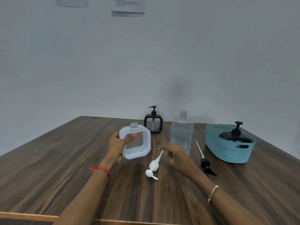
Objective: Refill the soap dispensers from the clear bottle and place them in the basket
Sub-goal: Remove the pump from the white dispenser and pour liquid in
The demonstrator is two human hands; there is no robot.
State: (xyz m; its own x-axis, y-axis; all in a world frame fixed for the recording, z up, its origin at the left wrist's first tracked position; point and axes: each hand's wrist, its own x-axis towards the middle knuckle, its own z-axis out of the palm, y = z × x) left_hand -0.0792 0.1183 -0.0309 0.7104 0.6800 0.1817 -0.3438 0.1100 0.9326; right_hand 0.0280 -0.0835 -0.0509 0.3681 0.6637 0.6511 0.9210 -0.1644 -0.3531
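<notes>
Left hand (116,143): it grips the white dispenser (138,143) by its side, thumb across the clear window, neck uncapped and tilted a touch.
Right hand (177,155): blurred, fingers loosely curled over the tube tip of the white pump (154,166). I cannot tell whether it pinches the tube or hangs free.
Bottle (181,127): uncapped, upright, just behind the right hand and partly full.
Knock risk: a quick reach past the right hand could clip that open bottle and spill soap over the worktop (65,159).
Pour risk: both necks are narrow. With the dispenser held tilted, I'd expect the stream to miss and run down its frame.
Grip risk: a wet frame could slip in the left hand's one-sided hold.
Pump mix-up: the black pump (205,163) lies just right of the right hand and could be grabbed by mistake.
Black dispenser (153,123): it stands beyond the left hand, easily nudged.
Basket (227,151): far right of the right hand, with a round dispenser (233,138) inside. Room for more looks tight.
</notes>
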